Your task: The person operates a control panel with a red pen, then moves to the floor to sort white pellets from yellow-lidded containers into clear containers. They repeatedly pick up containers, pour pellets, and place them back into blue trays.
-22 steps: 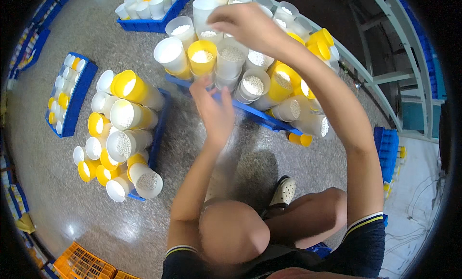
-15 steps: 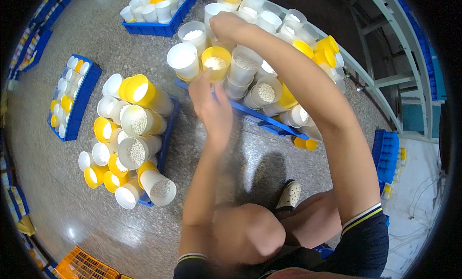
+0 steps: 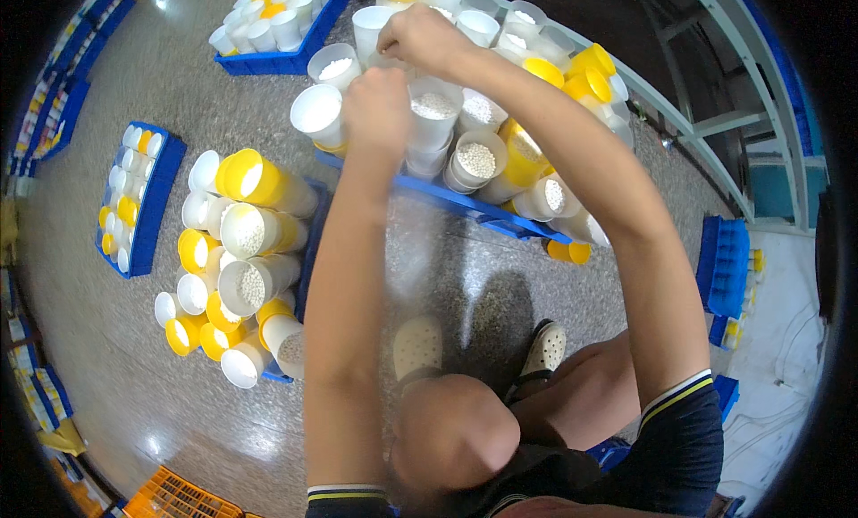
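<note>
Both my hands are over a crowded blue crate (image 3: 500, 216) of stacked cups. My left hand (image 3: 377, 107) is above the crate's left part, blurred, its fingers hidden behind its back. Just beyond it, my right hand (image 3: 427, 40) is curled closed beside a tall white cup (image 3: 369, 31); whatever its fingers hold is hidden. A white cup (image 3: 317, 111) stands left of my left hand, and a translucent cup of white pellets (image 3: 435, 107) to its right. Another cup of pellets (image 3: 476, 159) leans outward nearer me. Yellow cups (image 3: 590, 71) tilt at the crate's right.
A second crate of leaning white and yellow cups (image 3: 250, 227) stands at left. Smaller blue crates (image 3: 161, 196) (image 3: 281, 62) hold more cups behind it. One yellow cup (image 3: 568, 252) lies on the floor. A metal frame (image 3: 715, 125) borders the right; an orange crate (image 3: 174, 496) sits near left.
My left hand has moved up and forward, close to my right hand, and now hides the yellow cup of pellets. My right hand stays curled over the cups. The view has shifted slightly.
</note>
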`<control>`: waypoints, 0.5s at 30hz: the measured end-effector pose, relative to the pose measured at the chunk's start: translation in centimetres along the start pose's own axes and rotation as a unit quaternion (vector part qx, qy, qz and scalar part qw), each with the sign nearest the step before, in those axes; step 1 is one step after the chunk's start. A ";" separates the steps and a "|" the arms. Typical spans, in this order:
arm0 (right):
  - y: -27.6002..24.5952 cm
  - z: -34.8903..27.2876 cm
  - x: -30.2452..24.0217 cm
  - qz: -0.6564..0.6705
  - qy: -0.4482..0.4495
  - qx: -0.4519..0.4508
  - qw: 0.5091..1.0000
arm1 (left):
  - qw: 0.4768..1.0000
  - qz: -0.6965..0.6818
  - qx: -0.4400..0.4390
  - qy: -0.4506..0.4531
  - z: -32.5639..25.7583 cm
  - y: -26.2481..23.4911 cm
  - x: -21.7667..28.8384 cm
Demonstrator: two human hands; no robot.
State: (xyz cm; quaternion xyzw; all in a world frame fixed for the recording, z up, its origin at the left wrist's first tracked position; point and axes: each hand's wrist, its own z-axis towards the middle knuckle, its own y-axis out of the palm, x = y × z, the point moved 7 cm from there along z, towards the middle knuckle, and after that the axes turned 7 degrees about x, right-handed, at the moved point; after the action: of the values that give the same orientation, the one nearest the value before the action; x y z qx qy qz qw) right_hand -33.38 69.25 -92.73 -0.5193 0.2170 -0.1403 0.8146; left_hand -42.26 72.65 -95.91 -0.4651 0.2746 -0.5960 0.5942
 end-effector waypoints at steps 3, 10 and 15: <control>-4.5 -2.4 -0.2 0.066 0.026 0.031 0.997 | 1.000 0.000 -0.019 0.021 0.5 1.5 -0.8; -18.0 -21.2 -3.3 0.121 0.050 0.019 0.991 | 0.991 0.001 -0.023 0.129 1.6 4.4 -2.8; -18.4 -35.9 -1.0 0.197 0.287 -0.078 0.934 | 0.992 0.028 -0.039 0.113 1.5 2.9 -3.1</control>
State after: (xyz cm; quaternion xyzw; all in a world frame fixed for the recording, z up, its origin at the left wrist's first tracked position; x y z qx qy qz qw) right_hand -52.21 33.80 -89.02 -0.4655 0.5498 -0.1026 0.6859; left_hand -40.06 75.52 -98.53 -0.4095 0.3762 -0.6170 0.5568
